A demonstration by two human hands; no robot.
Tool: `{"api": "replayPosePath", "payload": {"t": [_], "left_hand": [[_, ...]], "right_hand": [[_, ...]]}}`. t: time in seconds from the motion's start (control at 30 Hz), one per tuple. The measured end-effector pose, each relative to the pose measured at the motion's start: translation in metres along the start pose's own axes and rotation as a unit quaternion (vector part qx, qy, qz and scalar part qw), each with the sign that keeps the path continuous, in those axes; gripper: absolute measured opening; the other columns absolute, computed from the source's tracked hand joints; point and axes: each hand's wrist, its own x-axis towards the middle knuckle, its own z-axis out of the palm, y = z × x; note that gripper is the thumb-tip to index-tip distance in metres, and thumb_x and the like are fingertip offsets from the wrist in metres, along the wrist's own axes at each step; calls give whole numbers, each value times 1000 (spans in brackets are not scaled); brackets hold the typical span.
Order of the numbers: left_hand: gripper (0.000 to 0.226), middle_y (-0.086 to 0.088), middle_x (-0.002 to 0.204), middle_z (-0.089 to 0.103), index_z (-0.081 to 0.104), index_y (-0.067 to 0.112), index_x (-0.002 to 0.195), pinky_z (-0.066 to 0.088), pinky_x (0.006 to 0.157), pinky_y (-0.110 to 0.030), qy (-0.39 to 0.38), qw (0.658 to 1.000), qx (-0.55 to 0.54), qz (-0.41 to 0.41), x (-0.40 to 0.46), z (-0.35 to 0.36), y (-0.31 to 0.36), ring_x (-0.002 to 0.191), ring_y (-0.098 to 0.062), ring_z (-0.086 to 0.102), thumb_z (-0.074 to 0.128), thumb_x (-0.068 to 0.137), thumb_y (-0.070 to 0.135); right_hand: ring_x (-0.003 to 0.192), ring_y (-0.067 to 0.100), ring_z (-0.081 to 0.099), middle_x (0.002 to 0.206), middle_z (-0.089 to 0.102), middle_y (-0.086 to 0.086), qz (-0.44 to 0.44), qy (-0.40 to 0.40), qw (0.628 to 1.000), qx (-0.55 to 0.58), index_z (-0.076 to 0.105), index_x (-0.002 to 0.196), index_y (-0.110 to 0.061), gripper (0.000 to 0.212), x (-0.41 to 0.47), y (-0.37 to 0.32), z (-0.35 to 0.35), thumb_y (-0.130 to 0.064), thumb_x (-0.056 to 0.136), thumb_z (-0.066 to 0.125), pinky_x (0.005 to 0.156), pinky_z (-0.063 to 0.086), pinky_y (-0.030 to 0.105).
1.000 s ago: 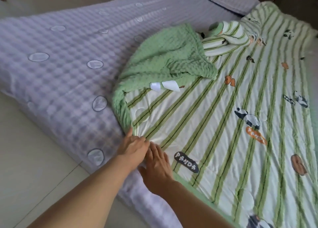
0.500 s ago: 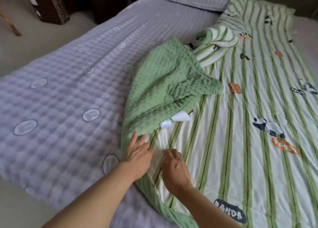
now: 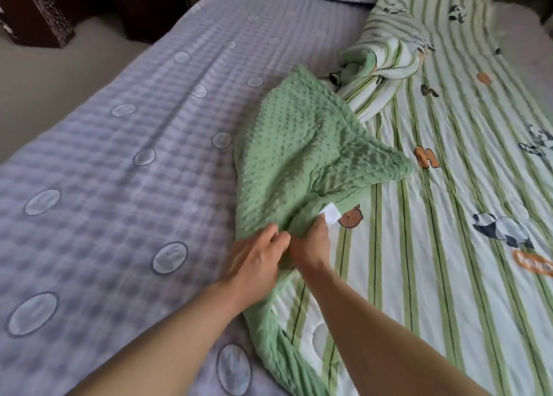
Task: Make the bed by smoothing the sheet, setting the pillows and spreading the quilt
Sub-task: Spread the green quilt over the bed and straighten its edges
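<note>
Green quilt, two hands, perhaps gripping.

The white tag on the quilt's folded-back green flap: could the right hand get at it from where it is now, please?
Probably yes: the right hand sits just below the white tag, fingertips almost touching it, with nothing between them.

floor: pale, plain; furniture: dark carved cabinet top left

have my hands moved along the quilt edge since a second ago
Yes. Both hands, left and right, moved up the quilt edge, from beside the PANDA patch to the white tag.
</note>
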Motion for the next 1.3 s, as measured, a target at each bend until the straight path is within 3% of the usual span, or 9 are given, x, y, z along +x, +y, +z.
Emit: {"api": "replayPosePath", "payload": {"t": [0.13,0.23,0.33,0.43,0.53,0.77,0.93,1.17,1.3], "left_hand": [[20,2,95,57,55,20,92,37,49,-29,64,997,-22,-33,21,-19,-37,68,-25,62,61,78,8],[30,-2,116,56,49,22,114,54,71,-40,74,994,-69,-40,30,-34,-63,90,-29,64,35,88,28],[46,-9,127,56,56,16,123,52,81,-44,57,998,-5,-20,26,-55,-106,99,-32,63,40,84,37],[66,-8,151,32,37,20,144,35,103,-47,-62,997,53,-7,19,-74,-143,128,-31,45,49,86,50],[85,0,159,-2,3,32,151,13,116,-44,-193,979,65,-11,17,-73,-161,145,-22,13,48,85,62],[66,-8,141,35,26,30,145,36,100,-38,-236,966,105,-7,35,-60,-157,131,-28,39,40,87,1],[31,-2,121,56,50,22,115,41,88,-36,-175,979,93,-52,50,-64,-144,114,-28,56,40,88,9],[76,7,155,21,29,35,144,34,107,-38,-126,984,24,126,87,-60,-123,137,-20,34,40,82,-9],[65,12,159,-10,25,42,145,-3,117,-51,-248,868,215,373,119,-60,-114,147,-21,-8,41,95,4]], "right_hand": [[120,27,46,131,50,11,-144,35,984,-98,30,146,-6,63,-20,-22,33,3,85,46,100,37,31],[96,26,60,110,65,9,-290,65,939,-171,57,124,-3,41,-45,-44,69,-9,86,45,87,42,30],[89,31,62,101,68,13,-339,-79,913,-214,67,105,-4,41,-79,-43,116,-13,71,46,77,52,38],[88,30,63,103,67,11,-362,-198,875,-253,57,117,-10,46,-118,-37,161,-11,72,50,69,54,34],[65,18,62,75,65,-1,-426,-121,853,-277,67,90,-19,21,-133,-44,180,-20,80,48,52,47,24],[77,25,45,89,51,5,-171,187,917,-308,51,86,-15,27,-84,-57,111,-13,60,60,66,46,41],[139,33,23,153,18,18,54,86,937,-335,8,150,-11,93,-58,-53,84,-46,82,59,115,17,43],[87,30,62,124,55,9,-50,105,962,-245,24,149,-13,72,-80,-59,99,2,81,44,63,45,36],[85,34,58,128,45,12,-63,85,954,-279,11,152,-13,84,-100,-85,119,-2,78,51,58,31,34]]}}
